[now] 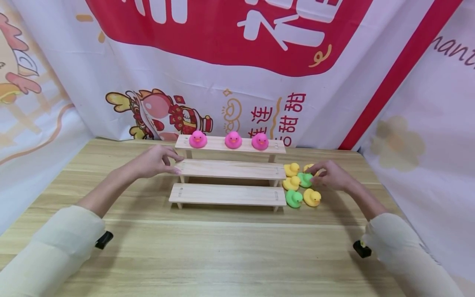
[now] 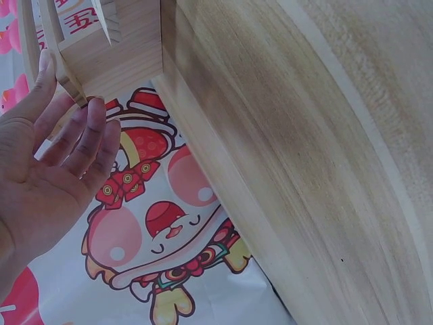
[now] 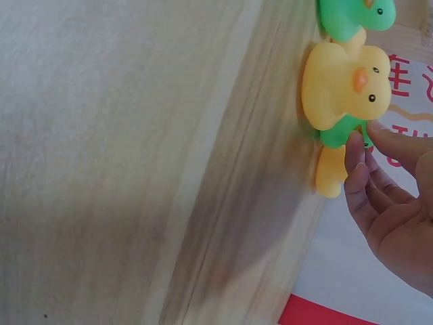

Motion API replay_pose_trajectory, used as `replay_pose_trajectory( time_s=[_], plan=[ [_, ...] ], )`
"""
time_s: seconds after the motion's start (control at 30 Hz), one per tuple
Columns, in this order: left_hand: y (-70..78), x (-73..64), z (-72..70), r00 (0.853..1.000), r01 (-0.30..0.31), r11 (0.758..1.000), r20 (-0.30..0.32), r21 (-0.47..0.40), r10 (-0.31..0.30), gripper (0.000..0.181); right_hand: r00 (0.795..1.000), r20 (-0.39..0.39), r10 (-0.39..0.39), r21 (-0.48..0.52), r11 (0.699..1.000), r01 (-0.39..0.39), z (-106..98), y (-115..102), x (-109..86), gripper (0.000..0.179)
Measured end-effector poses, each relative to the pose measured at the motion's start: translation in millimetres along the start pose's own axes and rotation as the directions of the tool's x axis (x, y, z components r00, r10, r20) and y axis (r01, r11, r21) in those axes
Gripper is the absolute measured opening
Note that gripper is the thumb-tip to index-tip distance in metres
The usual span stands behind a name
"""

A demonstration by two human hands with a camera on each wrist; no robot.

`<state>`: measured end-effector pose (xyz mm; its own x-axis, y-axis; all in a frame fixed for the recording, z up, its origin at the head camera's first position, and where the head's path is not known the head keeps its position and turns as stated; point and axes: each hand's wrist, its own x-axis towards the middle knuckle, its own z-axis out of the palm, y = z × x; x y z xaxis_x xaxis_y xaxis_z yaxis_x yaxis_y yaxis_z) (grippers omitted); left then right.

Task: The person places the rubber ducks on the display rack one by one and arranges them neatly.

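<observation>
A three-step wooden rack (image 1: 228, 194) stands on the table, with three pink toy ducks (image 1: 233, 140) spaced along its top step. My left hand (image 1: 159, 161) holds the left end of the middle step (image 1: 226, 169); in the left wrist view the thumb and fingertips lie on either side of the board's end. At the rack's right side, my right hand (image 1: 331, 176) pinches a green rubber duck (image 1: 305, 180) by its head between thumb and fingers, as the right wrist view shows. Several yellow ducks (image 1: 291, 183) and another green duck (image 1: 294, 199) crowd around it.
The wooden table (image 1: 222, 251) extends in front of the rack. Behind it hangs a printed red and white cloth (image 1: 208, 78), with more cloth at both sides. Both sleeves (image 1: 70, 231) are pushed up, and a small black device shows under each forearm.
</observation>
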<state>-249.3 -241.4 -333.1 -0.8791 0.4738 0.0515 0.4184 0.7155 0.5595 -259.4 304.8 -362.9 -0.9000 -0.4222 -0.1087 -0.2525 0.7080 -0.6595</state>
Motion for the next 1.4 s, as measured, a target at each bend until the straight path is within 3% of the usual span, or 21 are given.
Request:
replay_pose_trajectory(
  time_s=[0.47, 0.77, 1.2, 1.4],
  plan=[
    [-0.6, 0.7, -0.2, 1.000, 0.003, 1.000, 0.008, 0.007, -0.003, 0.042, 1.000, 0.017, 0.024, 0.088, 0.996, -0.026, 1.9, 1.3, 1.2, 0.032],
    [-1.9, 1.2, 0.0, 1.000, -0.008, 1.000, 0.007, 0.008, 0.008, 0.042, 1.000, 0.023, 0.003, 0.020, 1.000, -0.003, 3.1, 3.0, 1.6, 0.034],
    [-0.4, 0.5, -0.3, 1.000, -0.003, 1.000, 0.002, 0.006, 0.003, 0.042, 1.000, 0.011, -0.013, 0.003, 1.000, 0.013, 3.4, 5.7, 4.0, 0.031],
    [0.0, -0.1, -0.2, 1.000, -0.006, 1.000, 0.001, 0.001, 0.006, 0.042, 1.000, -0.028, -0.015, -0.024, 1.000, 0.014, 1.7, -0.2, -0.3, 0.031]
  ],
)
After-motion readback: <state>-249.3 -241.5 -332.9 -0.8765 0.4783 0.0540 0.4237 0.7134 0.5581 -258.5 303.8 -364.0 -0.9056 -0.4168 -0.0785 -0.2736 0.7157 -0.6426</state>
